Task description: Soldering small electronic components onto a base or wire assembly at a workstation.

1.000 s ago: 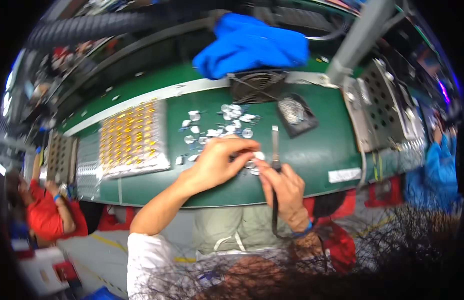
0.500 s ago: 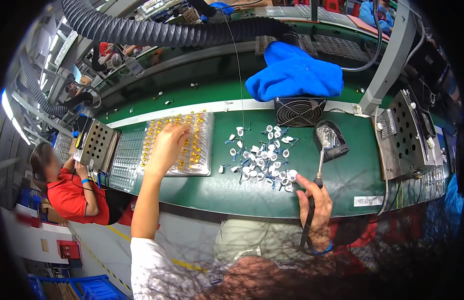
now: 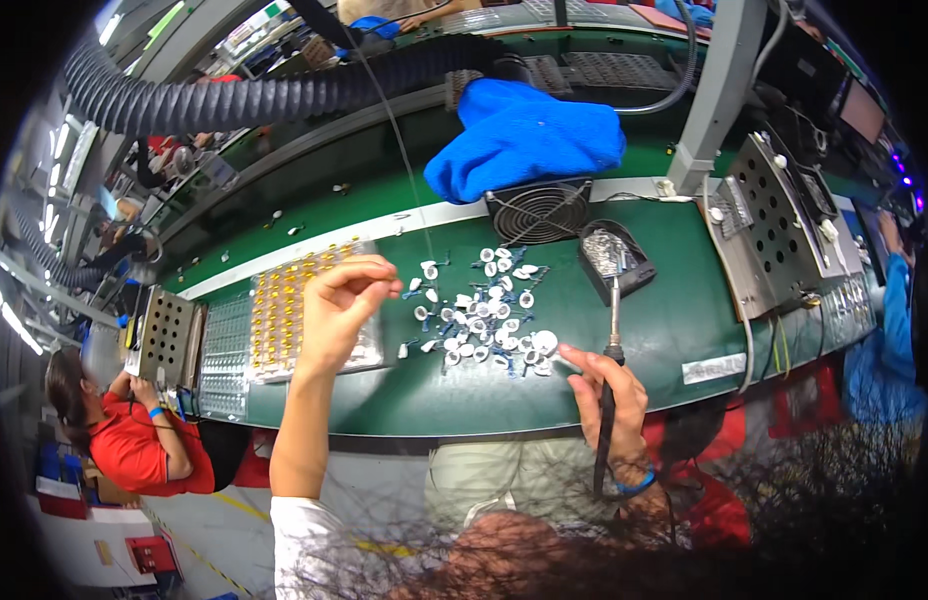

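Left hand [image 3: 342, 300], fingers pinched on something too small to tell, is raised over the tray [image 3: 284, 318]. Right hand [image 3: 612, 392] is closed round the iron [image 3: 612, 330]. Many parts [image 3: 489, 315] are left loose on the bench [image 3: 674, 320].

The long green-topped desk [image 3: 684, 330] carries small white round parts [image 3: 484, 320] at centre, a clear tray of yellow pieces [image 3: 284, 315] at nine o'clock, and a black square fan [image 3: 539, 210] at twelve.

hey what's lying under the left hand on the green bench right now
Under the left hand lies a clear tray of small yellow parts, on the green bench. The hand and forearm cover the tray's right part, so what sits there cannot be seen.
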